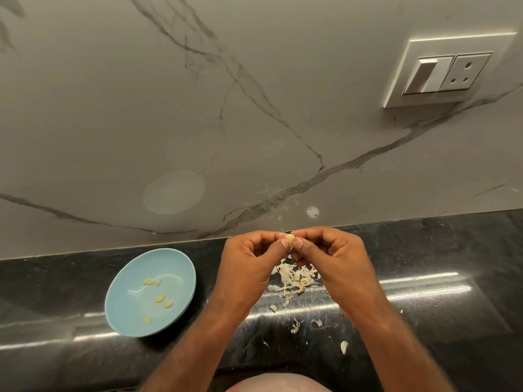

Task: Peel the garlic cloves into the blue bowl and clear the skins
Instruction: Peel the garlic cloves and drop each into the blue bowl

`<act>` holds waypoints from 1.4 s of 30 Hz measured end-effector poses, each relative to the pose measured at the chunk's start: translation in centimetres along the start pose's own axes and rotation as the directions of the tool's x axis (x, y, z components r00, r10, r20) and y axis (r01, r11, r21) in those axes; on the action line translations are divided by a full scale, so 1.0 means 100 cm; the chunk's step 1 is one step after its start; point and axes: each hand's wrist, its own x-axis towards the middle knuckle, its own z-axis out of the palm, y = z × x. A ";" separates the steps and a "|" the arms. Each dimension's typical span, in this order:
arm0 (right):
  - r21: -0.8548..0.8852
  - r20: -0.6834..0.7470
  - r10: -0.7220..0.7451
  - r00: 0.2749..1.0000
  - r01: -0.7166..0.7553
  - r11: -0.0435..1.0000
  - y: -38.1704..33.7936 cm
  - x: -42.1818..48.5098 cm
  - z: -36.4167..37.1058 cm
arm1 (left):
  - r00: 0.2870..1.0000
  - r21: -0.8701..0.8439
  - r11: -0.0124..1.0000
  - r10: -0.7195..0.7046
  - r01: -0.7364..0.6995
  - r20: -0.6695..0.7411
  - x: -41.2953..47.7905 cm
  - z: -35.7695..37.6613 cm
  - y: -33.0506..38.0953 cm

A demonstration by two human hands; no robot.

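Garlic clove [289,238] pinched betw. thumb & fingertips of left hand [249,267] & right hand [334,261], held above counter [424,292], loose skins [294,278] piled directly below hands, blue bowl [133,312] w/ peeled cloves [160,298] to left, wall socket plate [444,72] upper right.

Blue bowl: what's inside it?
A few peeled garlic cloves lie scattered inside the blue bowl, nothing covering them. What is beneath the bowl is hidden.
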 end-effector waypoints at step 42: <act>-0.021 0.008 0.002 1.000 -0.001 1.000 0.003 -0.007 0.011 | 0.998 0.167 0.984 0.064 -0.059 -0.024 -0.004 0.000 -0.001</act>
